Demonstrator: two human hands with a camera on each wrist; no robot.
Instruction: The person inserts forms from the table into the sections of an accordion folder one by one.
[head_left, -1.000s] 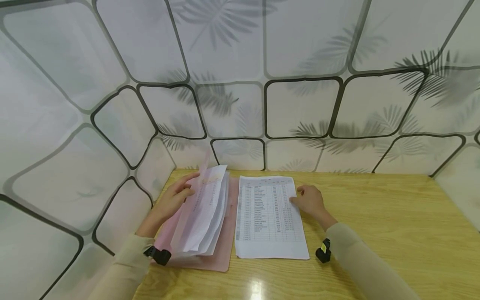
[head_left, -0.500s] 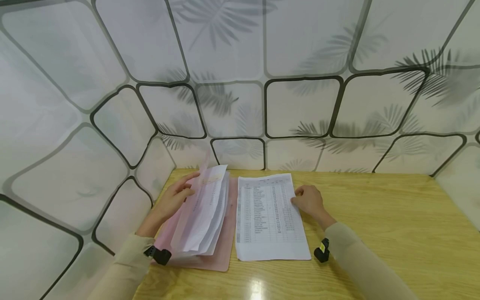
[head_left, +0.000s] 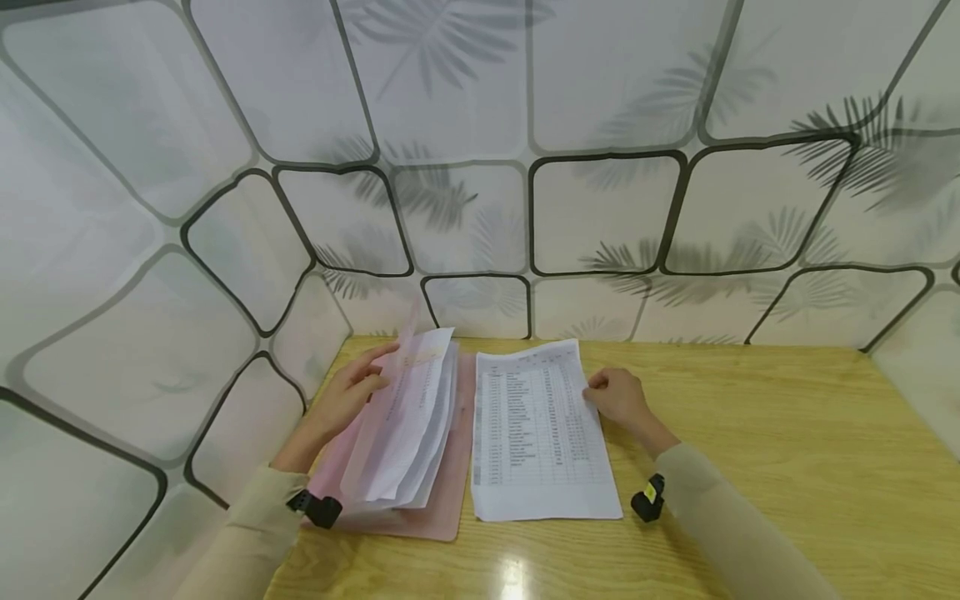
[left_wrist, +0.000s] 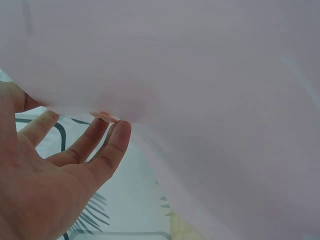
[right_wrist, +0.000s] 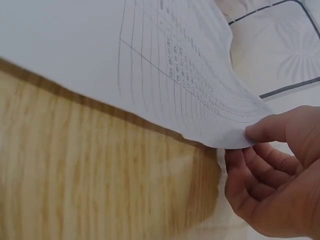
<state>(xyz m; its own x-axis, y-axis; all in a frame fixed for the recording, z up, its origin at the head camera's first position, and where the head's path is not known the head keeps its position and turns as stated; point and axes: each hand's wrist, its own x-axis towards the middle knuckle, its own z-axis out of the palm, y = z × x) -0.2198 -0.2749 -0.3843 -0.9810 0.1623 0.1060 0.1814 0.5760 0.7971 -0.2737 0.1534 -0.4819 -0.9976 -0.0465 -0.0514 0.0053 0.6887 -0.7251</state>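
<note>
A pink translucent folder (head_left: 448,492) lies open at the table's left side. White sheets (head_left: 417,408) inside it stand partly lifted and fanned. My left hand (head_left: 348,402) holds the folder's raised cover (left_wrist: 210,100) by its edge; in the left wrist view the fingertips meet that edge at a small orange piece (left_wrist: 104,117). Right of the folder lies a white sheet (head_left: 543,433) printed with a table of rows. My right hand (head_left: 621,396) pinches its right edge between thumb and fingers, and in the right wrist view this edge of the sheet (right_wrist: 75,55) bends up off the wood.
The wooden table (head_left: 787,467) extends to the right of the papers. A patterned wall covering (head_left: 600,225) with leaf prints rises behind and at the left, close to the folder. Each wrist carries a black camera (head_left: 647,498).
The printed sheet's upper right part has risen and curled up slightly, with my right hand now pinching its edge. The left hand and the folder cover stay in place.
</note>
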